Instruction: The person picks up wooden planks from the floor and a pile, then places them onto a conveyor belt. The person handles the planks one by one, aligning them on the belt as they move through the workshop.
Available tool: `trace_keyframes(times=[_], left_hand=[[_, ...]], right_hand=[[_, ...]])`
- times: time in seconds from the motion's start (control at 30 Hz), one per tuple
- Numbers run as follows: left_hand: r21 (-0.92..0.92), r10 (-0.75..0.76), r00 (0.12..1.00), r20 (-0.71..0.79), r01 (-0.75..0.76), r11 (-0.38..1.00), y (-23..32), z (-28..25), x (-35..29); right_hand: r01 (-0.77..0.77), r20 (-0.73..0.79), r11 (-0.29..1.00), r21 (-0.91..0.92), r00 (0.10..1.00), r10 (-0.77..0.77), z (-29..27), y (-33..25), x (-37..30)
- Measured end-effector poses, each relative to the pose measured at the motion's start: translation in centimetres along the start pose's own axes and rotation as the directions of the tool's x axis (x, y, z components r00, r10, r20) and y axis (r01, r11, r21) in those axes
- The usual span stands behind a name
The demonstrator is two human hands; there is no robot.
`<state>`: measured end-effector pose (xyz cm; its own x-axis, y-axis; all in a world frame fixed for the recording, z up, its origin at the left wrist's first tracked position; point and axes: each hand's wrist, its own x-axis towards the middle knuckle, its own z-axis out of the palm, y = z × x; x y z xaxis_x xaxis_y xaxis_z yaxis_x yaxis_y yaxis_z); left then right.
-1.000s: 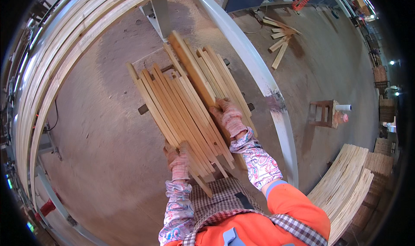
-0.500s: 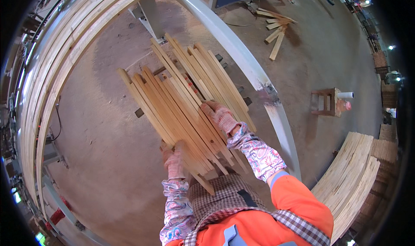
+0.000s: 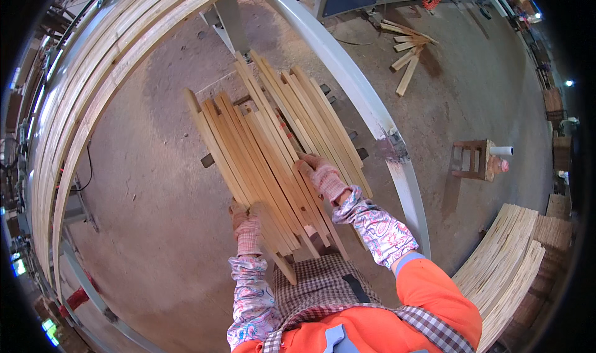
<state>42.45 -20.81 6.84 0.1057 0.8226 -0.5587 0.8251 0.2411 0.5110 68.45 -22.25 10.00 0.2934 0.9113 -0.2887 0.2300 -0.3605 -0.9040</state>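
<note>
Long pale wooden strips (image 3: 267, 167) lie side by side in a slanting pile in front of me, their ends uneven. My left hand (image 3: 246, 221), in a pinkish knit glove, is closed round the left edge of the bundle near its close end. On the right, my gloved right hand (image 3: 321, 171) grips the side of the same bundle, its fingers curled over the strips at a gap in the pile. More strips (image 3: 329, 126) lie beyond that gap to the right. The undersides of the held strips and some fingertips are hidden.
A pale metal frame bar (image 3: 347, 52) curves past the pile's right side. Long boards (image 3: 93, 61) rest on a rack at left. Loose strips (image 3: 406, 61) lie on the floor at far right, near a small wooden stool (image 3: 473, 160). Stacked wood (image 3: 503, 247) stands at right.
The whole view has shifted slightly, so most of the scene sits further right. Both hands keep their hold on the strips, with only slight movement.
</note>
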Motion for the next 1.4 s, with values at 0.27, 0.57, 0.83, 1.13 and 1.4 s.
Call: trace_keyframes(times=[0.27,0.57,0.83,1.13,1.4], left_hand=[[0.377,-0.134,0.991,0.012,0.120,0.918,-7.2,2.2,4.7],[0.027,-0.197,0.976,0.094,0.196,0.980,2.7,-2.8,-0.4],[0.717,0.225,0.895,0.384,-0.443,0.538,1.1,-0.6,3.6],[-0.388,0.081,0.995,-0.053,-0.095,0.917,1.6,-4.3,-1.4],[-0.688,0.153,0.986,0.071,-0.063,0.723,3.2,-4.7,-2.8]], right_hand=[[-0.033,0.024,0.999,-0.002,0.999,0.034,0.9,-1.8,-1.5],[-0.053,0.023,0.995,-0.090,0.998,0.055,0.4,1.0,-0.4],[-0.020,-0.010,0.989,-0.147,1.000,0.019,-1.5,-0.5,-2.0],[-0.060,-0.062,0.983,-0.171,0.997,0.050,2.2,-2.0,-1.9],[-0.191,-0.076,0.982,-0.014,0.979,0.189,5.0,4.7,2.4]])
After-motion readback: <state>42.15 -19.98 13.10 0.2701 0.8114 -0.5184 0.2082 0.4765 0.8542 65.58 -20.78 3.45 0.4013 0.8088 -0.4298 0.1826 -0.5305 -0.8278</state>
